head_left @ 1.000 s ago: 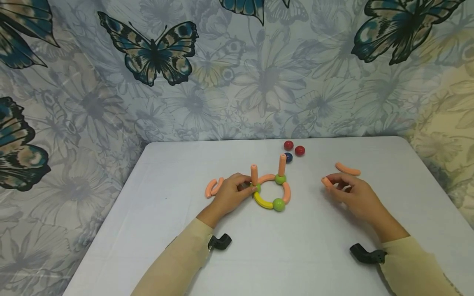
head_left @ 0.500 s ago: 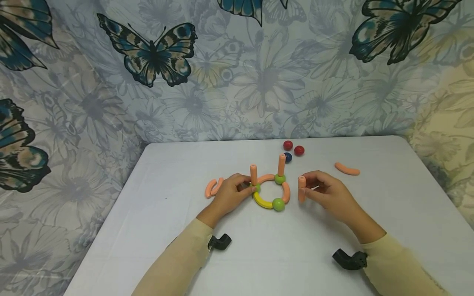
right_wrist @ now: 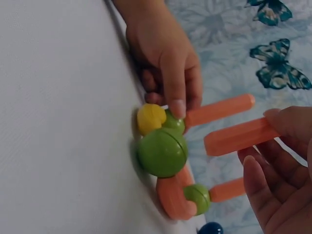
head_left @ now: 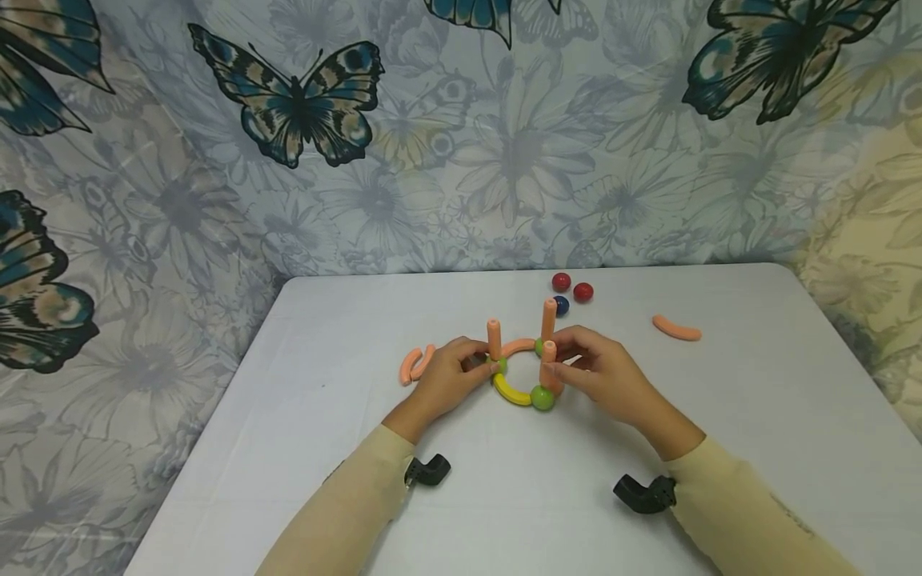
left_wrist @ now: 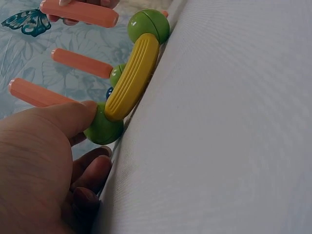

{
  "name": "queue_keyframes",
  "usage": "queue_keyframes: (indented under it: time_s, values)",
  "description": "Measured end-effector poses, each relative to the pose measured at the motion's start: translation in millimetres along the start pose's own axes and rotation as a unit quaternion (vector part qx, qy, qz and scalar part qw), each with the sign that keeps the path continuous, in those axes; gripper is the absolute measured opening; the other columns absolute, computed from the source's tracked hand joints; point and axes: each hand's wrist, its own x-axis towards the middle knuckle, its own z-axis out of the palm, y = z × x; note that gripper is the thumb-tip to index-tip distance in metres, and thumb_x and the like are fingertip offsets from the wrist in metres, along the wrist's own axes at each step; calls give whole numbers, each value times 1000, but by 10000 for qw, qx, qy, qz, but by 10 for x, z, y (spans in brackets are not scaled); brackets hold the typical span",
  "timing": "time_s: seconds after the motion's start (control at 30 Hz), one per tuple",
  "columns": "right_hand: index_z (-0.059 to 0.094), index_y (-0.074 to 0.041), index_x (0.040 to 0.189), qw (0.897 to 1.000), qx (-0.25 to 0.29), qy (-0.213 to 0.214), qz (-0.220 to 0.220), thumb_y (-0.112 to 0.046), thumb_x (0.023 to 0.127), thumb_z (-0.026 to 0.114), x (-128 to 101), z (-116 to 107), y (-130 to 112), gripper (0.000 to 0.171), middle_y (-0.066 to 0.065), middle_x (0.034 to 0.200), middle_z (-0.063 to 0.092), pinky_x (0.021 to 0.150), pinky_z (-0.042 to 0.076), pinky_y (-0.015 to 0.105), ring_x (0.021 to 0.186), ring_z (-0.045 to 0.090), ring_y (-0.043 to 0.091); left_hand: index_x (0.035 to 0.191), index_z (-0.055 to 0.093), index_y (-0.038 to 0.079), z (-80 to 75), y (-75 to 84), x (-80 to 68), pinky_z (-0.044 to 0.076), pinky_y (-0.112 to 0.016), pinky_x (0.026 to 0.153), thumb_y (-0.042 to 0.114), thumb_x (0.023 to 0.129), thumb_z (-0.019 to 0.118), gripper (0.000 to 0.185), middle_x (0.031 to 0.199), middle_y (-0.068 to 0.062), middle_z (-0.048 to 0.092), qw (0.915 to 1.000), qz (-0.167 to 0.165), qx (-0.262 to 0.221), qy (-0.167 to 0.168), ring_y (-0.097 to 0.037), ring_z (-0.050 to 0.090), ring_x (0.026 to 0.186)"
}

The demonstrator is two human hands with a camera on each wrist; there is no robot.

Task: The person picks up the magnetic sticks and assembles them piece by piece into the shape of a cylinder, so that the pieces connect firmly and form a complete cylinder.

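1. Butterfly-and-flower printed cloth [head_left: 302,104] hangs behind and to both sides of the white table [head_left: 288,448] you work at.
2. Far left on the tabletop, two short curved orange plastic pieces [head_left: 415,364] lie side by side, just beside your left hand [head_left: 448,382].
3. Your left hand rests on the table with its fingers curled, the thumb and fingertips pinching the small green ball [head_left: 501,366] at the left of the toy ring [head_left: 526,374].
4. That ring lies flat: a yellow ribbed curved bar [left_wrist: 130,78], orange arcs and green balls joined in a circle.
5. From the ball you pinch, a straight orange peg [head_left: 494,339] stands upright; a second upright orange peg [head_left: 549,319] rises from the far green ball.
6. Your right hand [head_left: 601,376] pinches a third straight orange plastic stick [head_left: 549,362] between thumb and fingers. Its long axis is vertical, top end up, and it sits just above the large green ball [head_left: 542,398] at the near side of the ring; whether they touch, you cannot tell.
7. Behind the ring lie two red balls [head_left: 572,286] and a dark blue ball [head_left: 562,305].
8. Further right, well apart, a curved orange piece [head_left: 676,329] lies flat.
9. No writing is readable.
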Motion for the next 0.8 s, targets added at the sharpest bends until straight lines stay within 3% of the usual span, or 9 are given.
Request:
queue_keyframes:
  time_s: [0.17,0.57,0.8]
  values:
    - [72,-5,125,9998,-130,-121,133,2,100,79,-38,78,81,27,1,112,74,82,60,32,103,70,23,128,80,14,12,-12,4,53,-31,72,29,102,82,30,110,5,71,10000,46,17,3,-11,59,80]
    - [74,-7,120,9997,-216,-139,-16,-5,97,84,-72,96,106,25,-3,106,74,81,58,34,99,69,22,128,80,18,6,-20,11,53,-32,74,30,102,82,28,110,7,71,10000,-39,-85,-6,-12,61,83]
    - [74,-8,118,9995,-254,-161,-16,-7,98,84,-84,85,109,23,-4,105,73,81,57,35,98,68,21,127,81,23,16,-25,17,52,-32,75,37,101,82,29,102,10,69,9994,-151,-311,-70,-13,60,85]
